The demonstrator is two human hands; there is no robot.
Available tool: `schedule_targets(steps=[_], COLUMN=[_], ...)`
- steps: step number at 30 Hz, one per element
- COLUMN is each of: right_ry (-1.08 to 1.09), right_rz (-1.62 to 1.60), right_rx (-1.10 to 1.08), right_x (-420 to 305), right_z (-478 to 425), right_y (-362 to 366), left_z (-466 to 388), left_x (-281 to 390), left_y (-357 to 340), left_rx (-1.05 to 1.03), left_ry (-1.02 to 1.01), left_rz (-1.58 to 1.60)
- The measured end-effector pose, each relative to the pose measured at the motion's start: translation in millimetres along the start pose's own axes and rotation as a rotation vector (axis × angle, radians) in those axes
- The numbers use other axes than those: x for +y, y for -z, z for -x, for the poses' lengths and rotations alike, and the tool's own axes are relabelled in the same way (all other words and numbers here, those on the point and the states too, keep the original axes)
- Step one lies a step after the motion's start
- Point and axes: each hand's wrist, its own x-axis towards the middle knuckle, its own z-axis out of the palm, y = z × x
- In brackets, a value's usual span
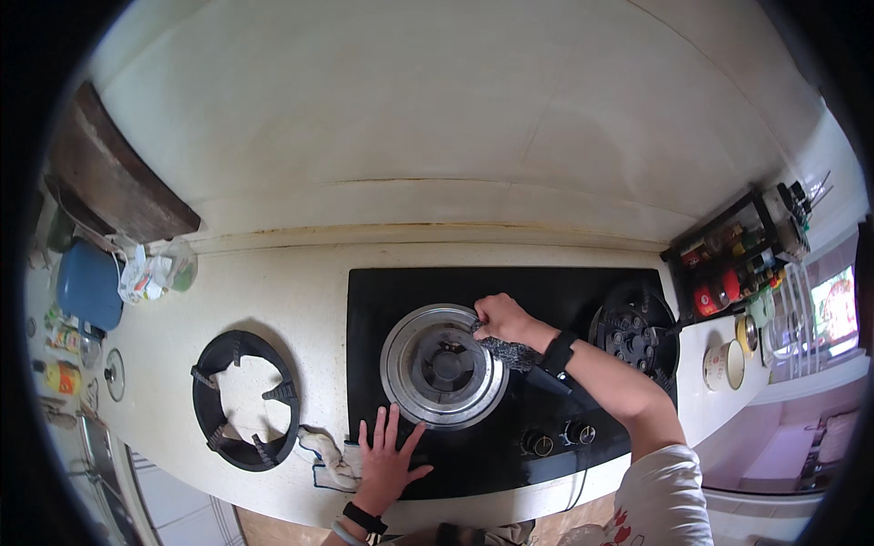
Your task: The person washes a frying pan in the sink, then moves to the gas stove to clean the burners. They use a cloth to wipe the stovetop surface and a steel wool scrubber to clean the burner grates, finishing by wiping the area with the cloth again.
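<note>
My right hand [504, 319] grips a dark, crumpled scouring pad or cloth [515, 353] at the upper right rim of the round metal burner tray [404, 403]. The burner head [448, 366] sits uncovered in the tray's middle. Fingers spread, my left hand [388, 456] rests flat at the front left of the black gas cooktop [478, 471], its fingertips near the tray. To its left, a pale cloth or glove [331, 456] lies at the counter's front. Farther left lies a black pan support ring [201, 399] on the pale counter.
The second burner [631, 341] bears its black support at the right. Two control knobs [539, 442] are at the cooktop's front. A condiment rack [717, 263] and an enamel-like cup [725, 365] stand at the right. A glass lid [115, 375] and a blue container [89, 283] are at the left.
</note>
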Motion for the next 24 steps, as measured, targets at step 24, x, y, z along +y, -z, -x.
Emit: schedule_targets(steps=[24], right_ry=[0.531], right_rz=[0.099], right_rx=[-0.107], right_x=[-63], right_z=[-89], right_y=[-9], left_z=[11], left_x=[-10], left_y=[4], left_rx=[0.075], left_ry=[-0.010], left_rz=[0.052])
